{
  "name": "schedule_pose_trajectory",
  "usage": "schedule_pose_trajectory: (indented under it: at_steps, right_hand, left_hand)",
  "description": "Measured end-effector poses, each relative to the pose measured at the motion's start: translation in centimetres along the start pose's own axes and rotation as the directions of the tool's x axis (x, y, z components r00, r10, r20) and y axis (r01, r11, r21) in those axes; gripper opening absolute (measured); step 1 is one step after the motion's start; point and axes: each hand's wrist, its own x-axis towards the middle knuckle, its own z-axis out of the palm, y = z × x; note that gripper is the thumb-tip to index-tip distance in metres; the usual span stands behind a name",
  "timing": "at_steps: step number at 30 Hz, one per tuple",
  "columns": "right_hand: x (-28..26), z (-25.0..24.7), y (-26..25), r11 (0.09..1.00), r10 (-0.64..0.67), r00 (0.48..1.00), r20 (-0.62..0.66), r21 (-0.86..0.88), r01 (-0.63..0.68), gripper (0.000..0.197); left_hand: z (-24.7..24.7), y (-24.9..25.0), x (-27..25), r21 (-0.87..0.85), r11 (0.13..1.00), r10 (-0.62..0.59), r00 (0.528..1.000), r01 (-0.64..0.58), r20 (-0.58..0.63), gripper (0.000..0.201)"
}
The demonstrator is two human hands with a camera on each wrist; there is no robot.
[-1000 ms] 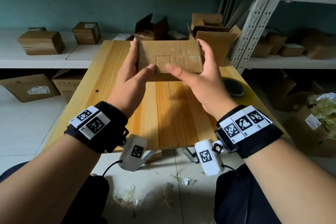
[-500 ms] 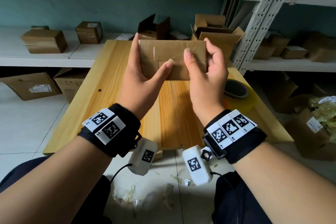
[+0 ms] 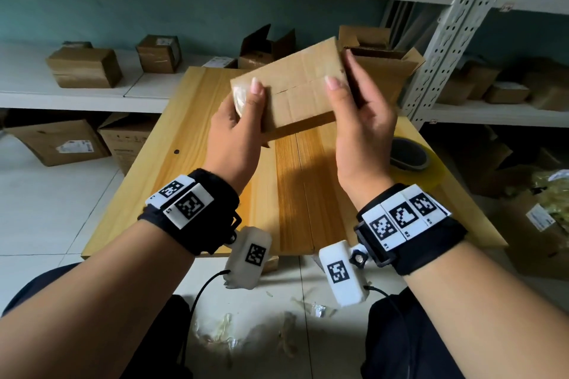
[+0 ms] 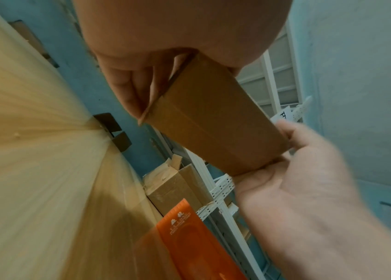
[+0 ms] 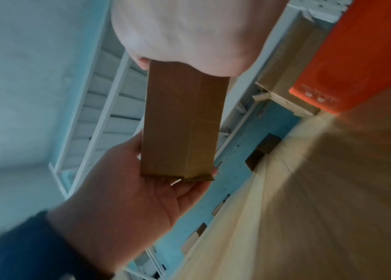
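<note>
I hold a small, flat cardboard box (image 3: 295, 86) in the air above the wooden table (image 3: 191, 138), clear of its surface. It is plain brown and closed. A seam runs along its upper face where the flaps meet, and a glossy patch of clear tape covers its left end. It is tilted, with the far right corner higher than the near left one. My left hand (image 3: 237, 132) grips the left end, thumb pressed on the upper face beside the tape and fingers curled underneath. My right hand (image 3: 360, 126) grips the right end, thumb on the upper face near the seam and fingers wrapped round the far side. The box spans the gap between my two palms. A roll of tape (image 3: 409, 154) lies on the table just to the right of my right hand.
</note>
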Motion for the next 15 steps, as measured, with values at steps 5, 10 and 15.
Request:
schedule_pose_trajectory:
  at_steps: [5, 10, 15]
  right_hand:
    - [0.25, -0.77, 0.71, 0.945, -0.197, 0.974, 0.109, -0.243, 0.218, 0.062]
    - [0.18, -0.8, 0.34, 0.969, -0.173, 0.984, 0.028, -0.174, 0.176, 0.047]
    - [0.31, -0.89, 0.45, 0.963, -0.159, 0.98, 0.123, -0.201, 0.181, 0.034]
  left_hand:
    - [0.23, -0.58, -0.13, 0.128, 0.99, -0.057, 0.998, 0.056, 0.005, 0.054]
    - [0.89, -1.03, -0.04, 0.101, 0.993, -0.052, 0.997, 0.057, -0.056, 0.03]
    - [0.77, -0.41, 0.37, -0.042, 0.991, -0.129, 0.98, 0.124, -0.15, 0.031]
